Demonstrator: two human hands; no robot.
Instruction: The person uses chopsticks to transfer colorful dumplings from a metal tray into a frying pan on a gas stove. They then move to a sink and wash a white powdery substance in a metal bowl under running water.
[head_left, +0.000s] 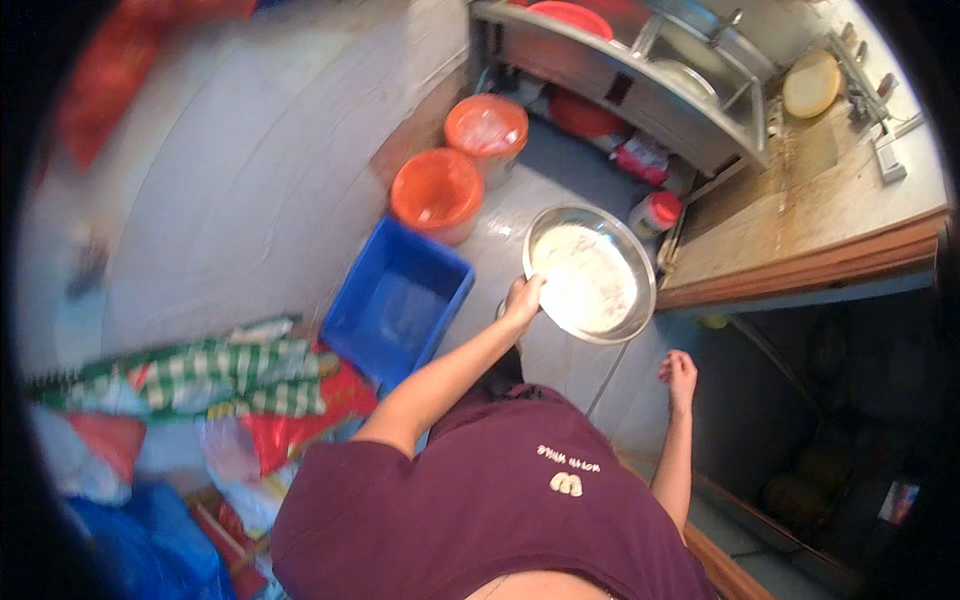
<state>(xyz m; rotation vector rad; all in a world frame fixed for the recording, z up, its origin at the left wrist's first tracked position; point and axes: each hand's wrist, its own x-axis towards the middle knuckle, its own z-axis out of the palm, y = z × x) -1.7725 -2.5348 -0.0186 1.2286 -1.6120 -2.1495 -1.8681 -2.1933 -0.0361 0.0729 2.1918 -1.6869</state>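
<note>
My left hand (523, 300) grips the near left rim of a round stainless steel bowl (645, 289), its thumb over the edge. The bowl hangs tilted above the floor. Inside lies a pale, flour-like mass (589, 277); glare hides its finer texture. My right hand (679, 371) hangs free by the doorway on the right, fingers loosely bent and holding nothing. Left of my left forearm, a blue rectangular plastic bin (397, 300) rests on the floor.
Two orange-rimmed buckets (437, 191) stand by the wall. A metal-framed counter (630, 75) is ahead, with a red-lidded tub (660, 210) below its right end. At right is a worktop (765, 217) with a round board (811, 84). Bags and checked cloth (232, 379) lie left.
</note>
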